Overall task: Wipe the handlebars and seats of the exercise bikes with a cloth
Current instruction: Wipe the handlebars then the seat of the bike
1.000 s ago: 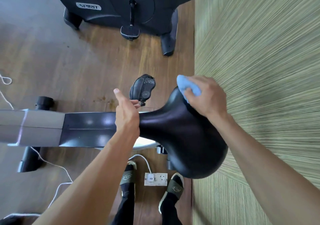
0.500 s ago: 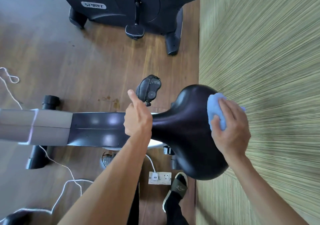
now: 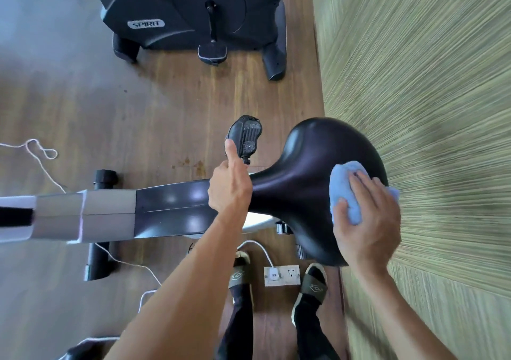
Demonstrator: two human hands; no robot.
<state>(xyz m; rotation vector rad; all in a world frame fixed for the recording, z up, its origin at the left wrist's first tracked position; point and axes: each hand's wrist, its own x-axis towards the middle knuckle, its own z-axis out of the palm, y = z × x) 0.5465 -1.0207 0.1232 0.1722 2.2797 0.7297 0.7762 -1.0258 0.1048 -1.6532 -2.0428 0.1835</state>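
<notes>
Wood floor, bike by wall. My left hand (image 3: 231,185) grips seat (image 3: 312,182) nose; right hand (image 3: 367,221) presses cloth (image 3: 343,191) on rear edge. Step: seat wipe. Next: handlebars.

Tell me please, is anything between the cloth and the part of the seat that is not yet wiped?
Nothing visible is in the way. The right hand presses the blue cloth flat on the wide rear of the black seat. Only the left hand, gripping the narrow nose, covers that end.
</notes>
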